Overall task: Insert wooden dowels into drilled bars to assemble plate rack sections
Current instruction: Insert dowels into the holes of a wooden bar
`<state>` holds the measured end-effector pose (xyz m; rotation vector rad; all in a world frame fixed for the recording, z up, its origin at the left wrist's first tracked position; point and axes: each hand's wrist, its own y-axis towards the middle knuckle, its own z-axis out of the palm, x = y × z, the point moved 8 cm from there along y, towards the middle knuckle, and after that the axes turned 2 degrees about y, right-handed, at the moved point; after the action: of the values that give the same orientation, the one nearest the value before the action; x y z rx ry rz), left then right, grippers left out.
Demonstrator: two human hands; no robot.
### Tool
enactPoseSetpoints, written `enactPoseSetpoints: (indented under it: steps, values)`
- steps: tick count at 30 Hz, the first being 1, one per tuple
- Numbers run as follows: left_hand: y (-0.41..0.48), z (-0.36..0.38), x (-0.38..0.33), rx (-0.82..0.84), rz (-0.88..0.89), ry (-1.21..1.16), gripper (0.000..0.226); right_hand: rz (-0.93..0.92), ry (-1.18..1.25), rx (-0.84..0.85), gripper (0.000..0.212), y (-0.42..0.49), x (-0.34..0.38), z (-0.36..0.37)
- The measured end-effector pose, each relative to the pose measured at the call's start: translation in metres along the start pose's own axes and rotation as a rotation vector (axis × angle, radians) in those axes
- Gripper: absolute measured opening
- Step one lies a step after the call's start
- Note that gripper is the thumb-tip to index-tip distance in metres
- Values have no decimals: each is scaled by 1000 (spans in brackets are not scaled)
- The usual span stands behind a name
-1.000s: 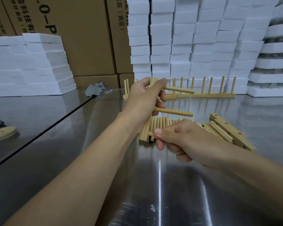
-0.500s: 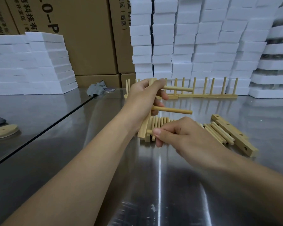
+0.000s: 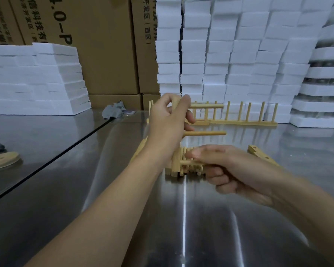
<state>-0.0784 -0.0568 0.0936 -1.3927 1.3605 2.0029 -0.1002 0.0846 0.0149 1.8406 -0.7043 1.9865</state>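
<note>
L hand (image 3: 170, 124) gripped the drilled bar (image 3: 175, 165) upright over the counter (image 3: 181, 218), fingers curled round its upper part. Bar's lower end sat down by the counter. Two dowels were seated in the bar and stuck out level to the right: upper dowel (image 3: 206, 106) coming out by the L thumb tip, lower dowel (image 3: 206, 133) just under the L fingers. R hand (image 3: 231, 170) pinched a third dowel (image 3: 185, 162) btw thumb and fingers, its tip at the bar's low part. Inside the hole or only touching: couldn't tell, blurred. Loose dowels (image 3: 198, 168) lay piled on the counter just behind bar and R hand. Spare bar (image 3: 262, 156) w/ holes lay flat to the right, partly hidden by R hand. Finished rack sections (image 3: 243, 122) stood further back. Containers: cardboard boxes (image 3: 104, 45) at back, shut, contents not visible. Foam blocks (image 3: 220, 54) were stacked beside them. Grey rag (image 3: 114, 111) and wooden disc (image 3: 3, 159) lay to the left.
</note>
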Motion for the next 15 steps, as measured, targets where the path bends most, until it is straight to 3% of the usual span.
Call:
enactPoseSetpoints:
  steps: [3, 7, 10, 15]
  values:
    - [3, -15, 16, -178, -101, -109, 30, -88, 126, -168, 46, -1, 9, -24]
    - [1, -13, 37, -294, -254, -314, 35, -140, -141, -248, 37, -7, 7, -18]
    - [-3, -7, 46, -298, -318, -389, 34, -251, -240, -396, 18, -9, 15, -19]
    - [-11, 5, 55, -173, -424, -169, 52, -406, -342, -657, 10, -23, 34, -52]
